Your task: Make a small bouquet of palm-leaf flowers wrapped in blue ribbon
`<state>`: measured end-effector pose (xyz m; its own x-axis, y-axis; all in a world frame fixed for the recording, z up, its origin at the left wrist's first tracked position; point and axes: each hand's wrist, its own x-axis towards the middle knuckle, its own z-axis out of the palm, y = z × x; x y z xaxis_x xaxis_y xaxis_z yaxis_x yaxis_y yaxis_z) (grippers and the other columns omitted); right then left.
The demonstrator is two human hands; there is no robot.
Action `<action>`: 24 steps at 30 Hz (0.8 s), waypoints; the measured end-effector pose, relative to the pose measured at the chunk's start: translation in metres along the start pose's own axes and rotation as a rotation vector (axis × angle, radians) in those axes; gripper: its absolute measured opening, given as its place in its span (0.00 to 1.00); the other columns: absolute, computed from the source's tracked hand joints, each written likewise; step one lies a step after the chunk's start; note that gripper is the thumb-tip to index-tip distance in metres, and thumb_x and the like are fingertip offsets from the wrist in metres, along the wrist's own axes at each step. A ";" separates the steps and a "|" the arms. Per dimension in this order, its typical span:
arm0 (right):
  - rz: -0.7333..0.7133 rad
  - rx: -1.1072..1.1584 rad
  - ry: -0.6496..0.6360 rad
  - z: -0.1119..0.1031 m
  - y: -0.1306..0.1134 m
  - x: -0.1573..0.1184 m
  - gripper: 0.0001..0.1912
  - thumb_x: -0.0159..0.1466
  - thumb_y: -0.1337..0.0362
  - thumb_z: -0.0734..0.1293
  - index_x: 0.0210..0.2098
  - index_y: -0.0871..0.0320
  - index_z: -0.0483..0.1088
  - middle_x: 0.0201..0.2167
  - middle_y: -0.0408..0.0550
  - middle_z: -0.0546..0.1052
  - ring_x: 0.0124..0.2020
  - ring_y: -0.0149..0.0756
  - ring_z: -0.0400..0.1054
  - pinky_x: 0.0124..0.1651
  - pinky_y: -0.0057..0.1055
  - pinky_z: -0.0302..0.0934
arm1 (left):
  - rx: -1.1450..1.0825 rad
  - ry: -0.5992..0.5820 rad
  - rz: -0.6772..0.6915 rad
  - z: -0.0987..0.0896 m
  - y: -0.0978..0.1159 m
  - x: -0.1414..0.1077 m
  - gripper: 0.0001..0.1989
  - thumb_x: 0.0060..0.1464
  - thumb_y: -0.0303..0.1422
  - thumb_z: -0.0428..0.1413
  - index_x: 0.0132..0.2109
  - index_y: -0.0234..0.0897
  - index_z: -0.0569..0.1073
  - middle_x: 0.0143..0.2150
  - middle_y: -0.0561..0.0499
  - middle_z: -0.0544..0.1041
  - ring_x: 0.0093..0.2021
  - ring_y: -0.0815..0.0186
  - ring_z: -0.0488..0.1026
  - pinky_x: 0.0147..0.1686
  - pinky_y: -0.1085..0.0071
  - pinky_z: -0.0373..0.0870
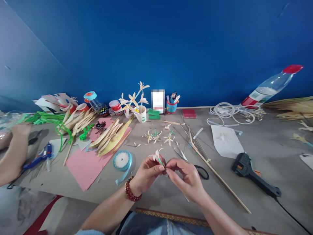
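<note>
Between finger and thumb, my left hand [150, 171] pinches a small cream husk flower [157, 155] with a green-wrapped base. My right hand [184, 178] meets it at the flower's lower end, its thumb and forefinger pinched together; what lies between those fingertips is too small to make out. Just beyond my hands, several similar husk flowers [168, 139] lie on the table. Scissors with black handles [202, 172] rest partly behind my right hand. A roll of light blue ribbon [122, 160] lies left of my left hand, its loose end trailing toward me.
Dried husks [110, 137] and pink paper [85, 168] cover the left side, near a blue glue gun [46, 155] and another person's arm [14, 153]. A black glue gun [253, 174], a long stick [222, 182] and a leaning bottle [269, 88] are on the right. A paper cup [141, 115] holds finished flowers.
</note>
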<state>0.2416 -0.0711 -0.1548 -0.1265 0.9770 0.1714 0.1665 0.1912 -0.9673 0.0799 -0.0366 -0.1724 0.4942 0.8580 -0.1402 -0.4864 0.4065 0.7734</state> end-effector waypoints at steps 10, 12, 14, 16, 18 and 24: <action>0.049 0.007 0.060 0.004 0.003 0.000 0.06 0.61 0.66 0.65 0.27 0.57 0.70 0.21 0.44 0.74 0.22 0.33 0.67 0.27 0.27 0.62 | 0.044 -0.010 0.015 0.002 0.004 0.001 0.13 0.44 0.36 0.70 0.28 0.32 0.77 0.29 0.51 0.71 0.29 0.70 0.67 0.30 0.72 0.63; 0.097 0.051 0.080 0.005 0.004 0.000 0.06 0.61 0.65 0.65 0.27 0.57 0.70 0.20 0.43 0.73 0.21 0.32 0.67 0.26 0.27 0.61 | 0.045 -0.019 0.009 0.002 0.005 0.001 0.13 0.45 0.36 0.70 0.28 0.32 0.77 0.28 0.51 0.70 0.28 0.70 0.67 0.30 0.72 0.63; 0.142 0.136 0.124 0.005 0.004 0.002 0.08 0.63 0.64 0.65 0.28 0.57 0.69 0.21 0.43 0.73 0.21 0.32 0.67 0.26 0.27 0.61 | 0.056 -0.029 0.004 0.002 0.005 0.001 0.12 0.46 0.36 0.69 0.28 0.32 0.76 0.28 0.52 0.69 0.29 0.70 0.67 0.31 0.72 0.63; 0.163 0.245 0.176 0.003 0.005 0.004 0.09 0.65 0.62 0.64 0.29 0.57 0.70 0.23 0.43 0.73 0.23 0.32 0.68 0.28 0.27 0.63 | 0.067 -0.031 0.000 0.002 0.006 0.000 0.12 0.47 0.36 0.68 0.29 0.32 0.76 0.29 0.52 0.69 0.30 0.69 0.67 0.32 0.71 0.64; 0.158 0.336 0.193 0.001 0.006 0.005 0.11 0.66 0.62 0.63 0.29 0.58 0.70 0.25 0.44 0.74 0.24 0.32 0.68 0.31 0.28 0.63 | 0.076 -0.017 0.004 0.001 0.005 0.001 0.12 0.47 0.36 0.68 0.29 0.32 0.76 0.30 0.52 0.69 0.31 0.69 0.67 0.33 0.71 0.63; 0.041 0.323 0.100 0.001 0.008 -0.002 0.12 0.69 0.60 0.62 0.33 0.57 0.72 0.29 0.45 0.74 0.28 0.33 0.68 0.34 0.29 0.64 | 0.066 0.028 0.027 -0.005 -0.001 0.003 0.12 0.46 0.35 0.69 0.28 0.32 0.76 0.30 0.52 0.71 0.29 0.71 0.66 0.32 0.72 0.61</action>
<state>0.2426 -0.0720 -0.1631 -0.0266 0.9907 0.1334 -0.1512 0.1280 -0.9802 0.0776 -0.0330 -0.1765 0.4603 0.8774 -0.1351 -0.4503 0.3619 0.8163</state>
